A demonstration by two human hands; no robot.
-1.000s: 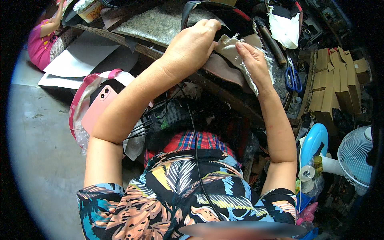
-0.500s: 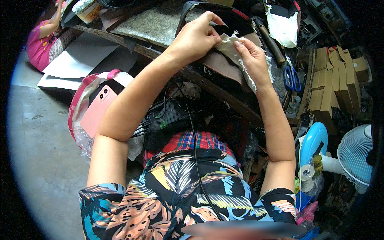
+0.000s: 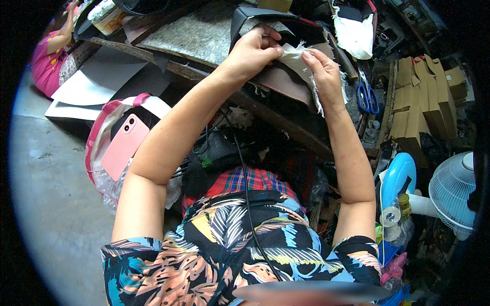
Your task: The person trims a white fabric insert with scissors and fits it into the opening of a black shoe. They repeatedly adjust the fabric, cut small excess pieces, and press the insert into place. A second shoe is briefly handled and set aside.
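A frayed cream-white cloth (image 3: pixel 296 60) stretches between my two hands over the near edge of the workbench. My left hand (image 3: pixel 256 50) pinches its left end between thumb and bent fingers, beside a dark folded piece (image 3: pixel 244 19) with a pale lining. My right hand (image 3: pixel 327 76) has thumb and fingertips closed on the cloth's upper right part, and its ragged edge hangs down beside the wrist. Below the cloth lies a brown stitched panel (image 3: pixel 286 86), partly covered. What lies behind the fingers is hidden.
Blue-handled scissors (image 3: pixel 367 98) lie right of my right hand, near another white-lined piece (image 3: pixel 353 34). Folded cardboard (image 3: pixel 421 97) and a fan (image 3: pixel 453 191) stand at the right. A pink phone (image 3: pixel 125 145) rests on a bag at the left. Another person (image 3: pixel 48 58) sits far left.
My left hand's raised fingers have curled in lower, near the dark folded piece. Both hands keep their pinch on the cloth, and the whole view has shifted slightly.
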